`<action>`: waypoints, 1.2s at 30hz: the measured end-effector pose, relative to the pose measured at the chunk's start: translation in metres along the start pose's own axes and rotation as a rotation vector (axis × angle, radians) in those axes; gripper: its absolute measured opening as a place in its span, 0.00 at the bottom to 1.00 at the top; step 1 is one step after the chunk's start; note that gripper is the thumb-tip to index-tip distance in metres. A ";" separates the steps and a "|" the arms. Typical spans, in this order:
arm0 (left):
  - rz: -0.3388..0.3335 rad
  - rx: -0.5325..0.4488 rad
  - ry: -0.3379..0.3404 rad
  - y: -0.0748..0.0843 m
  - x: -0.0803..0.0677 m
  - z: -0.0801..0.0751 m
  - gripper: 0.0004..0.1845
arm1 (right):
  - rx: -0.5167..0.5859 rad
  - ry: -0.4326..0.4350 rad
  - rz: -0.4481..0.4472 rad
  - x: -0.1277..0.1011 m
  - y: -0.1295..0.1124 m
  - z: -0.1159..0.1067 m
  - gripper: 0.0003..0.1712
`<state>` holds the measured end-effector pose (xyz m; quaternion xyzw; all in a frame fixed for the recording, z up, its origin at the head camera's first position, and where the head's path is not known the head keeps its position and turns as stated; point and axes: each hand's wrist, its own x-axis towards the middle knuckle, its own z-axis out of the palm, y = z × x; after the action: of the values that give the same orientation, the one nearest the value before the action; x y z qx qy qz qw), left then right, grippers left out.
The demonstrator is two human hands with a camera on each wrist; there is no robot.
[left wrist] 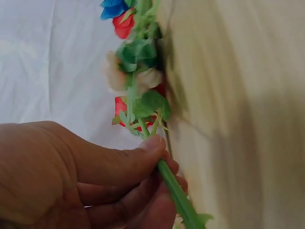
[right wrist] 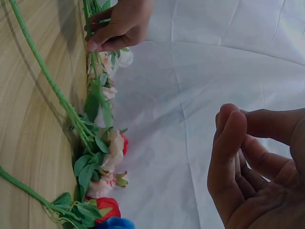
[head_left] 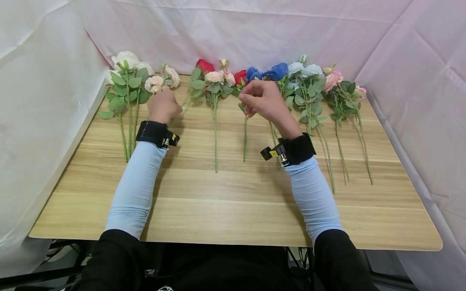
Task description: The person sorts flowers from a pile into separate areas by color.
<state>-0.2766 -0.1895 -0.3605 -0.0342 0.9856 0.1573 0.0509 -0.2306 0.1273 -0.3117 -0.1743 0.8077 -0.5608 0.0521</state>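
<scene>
Long-stemmed flowers (head_left: 214,87) of mixed colours, in a row on the pale wood-grain surface (head_left: 233,202); arranging seemingly well advanced, one stem not yet released.
Slim green stem (left wrist: 178,193), apparently a red rose's (head_left: 205,66): pinched in left grip (head_left: 164,107), bloom beyond it. Right grip (head_left: 263,101): loosely curled, apparently unladen, near vivid blue blooms (head_left: 276,72).

Forearms (head_left: 132,188) outstretched; left hand (head_left: 164,106) pinching between thumb (left wrist: 114,164) and fingers (left wrist: 131,202); right hand (head_left: 265,100) raised, fingers curled to thumb
</scene>
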 end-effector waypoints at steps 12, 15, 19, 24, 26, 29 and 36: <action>0.030 -0.127 0.180 0.010 -0.028 -0.045 0.23 | -0.032 0.020 0.012 -0.002 0.002 -0.005 0.09; 0.032 -0.142 0.230 0.016 -0.036 -0.055 0.21 | -0.034 0.025 0.016 -0.002 0.001 -0.007 0.11; 0.037 -0.171 0.277 0.021 -0.042 -0.062 0.15 | -0.027 0.028 0.028 -0.003 0.001 -0.008 0.10; 0.051 -0.187 0.272 0.023 -0.045 -0.065 0.16 | -0.015 0.037 0.033 -0.003 0.000 -0.009 0.07; 0.070 -0.202 0.255 0.025 -0.046 -0.065 0.16 | -0.012 0.037 0.039 -0.002 0.000 -0.010 0.08; 0.099 -0.252 0.183 0.029 -0.047 -0.067 0.16 | -0.008 0.031 0.050 -0.002 0.001 -0.009 0.10; 0.140 -0.403 -0.045 0.049 -0.051 -0.062 0.16 | 0.007 0.024 0.046 0.000 0.000 -0.006 0.10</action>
<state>-0.2357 -0.1596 -0.2810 0.0283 0.9327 0.3553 0.0541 -0.2319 0.1324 -0.3097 -0.1487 0.8100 -0.5645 0.0559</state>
